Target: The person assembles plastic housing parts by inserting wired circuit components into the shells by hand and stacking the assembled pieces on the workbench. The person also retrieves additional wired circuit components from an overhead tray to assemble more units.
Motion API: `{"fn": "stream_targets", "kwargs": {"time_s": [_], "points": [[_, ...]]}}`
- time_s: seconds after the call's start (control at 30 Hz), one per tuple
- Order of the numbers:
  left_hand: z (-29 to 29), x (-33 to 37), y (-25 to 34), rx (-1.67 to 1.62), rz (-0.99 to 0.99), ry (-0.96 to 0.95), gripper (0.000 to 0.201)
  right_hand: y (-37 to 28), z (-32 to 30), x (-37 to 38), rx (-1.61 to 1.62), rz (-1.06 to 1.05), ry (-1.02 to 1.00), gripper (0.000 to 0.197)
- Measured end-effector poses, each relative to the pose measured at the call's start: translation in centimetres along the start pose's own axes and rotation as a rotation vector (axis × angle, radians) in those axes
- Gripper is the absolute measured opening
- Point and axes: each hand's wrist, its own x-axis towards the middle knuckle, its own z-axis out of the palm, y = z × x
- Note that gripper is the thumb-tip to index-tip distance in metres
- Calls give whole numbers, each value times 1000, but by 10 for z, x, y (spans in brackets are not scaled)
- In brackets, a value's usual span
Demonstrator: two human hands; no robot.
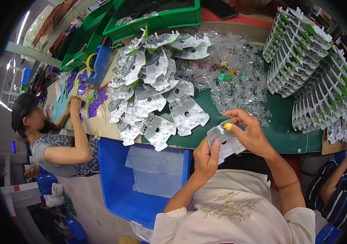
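My left hand [207, 159] grips a grey-and-white moulded plastic shell [229, 147] by its near left side, thumb on top. My right hand [250, 132] is closed at the shell's far end, with thumb and forefinger pinched there; the thumb tip has a yellow covering. Whether a small piece lies between those fingers is hidden. Just beyond, clear plastic pieces [238, 87] lie in a wide heap with thin red wires and small green boards [224, 77] among them. Similar shells [151, 99], some green-edged, are piled to the left on the green mat [200, 140].
Tall stacked rows of shells [303, 53] stand at the right. Green trays [153, 22] and a blue tape dispenser [100, 61] are at the back left. A blue bin [116, 195] sits below the table edge. Co-workers sit left [66, 150] and right [340, 187].
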Motion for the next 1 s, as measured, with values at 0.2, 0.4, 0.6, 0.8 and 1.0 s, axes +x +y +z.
{"fn": "stream_targets", "kwargs": {"time_s": [0.2,0.4,0.6,0.8,1.0], "points": [[-5,10,-31,-128,-96,-87,25,7,-17,17,-111,-52,-97,19],[-2,21,-21,17,-79,-72,35,5,-20,122,-576,-326,286,16],[-8,28,-20,145,-84,-117,49,12,-40,181,-617,-321,243,22],[-11,31,-15,166,-79,-156,46,-57,-76,145,-120,-202,284,20],[-22,33,5,437,243,101,21,-37,-54,57,-539,-448,227,8]]}}
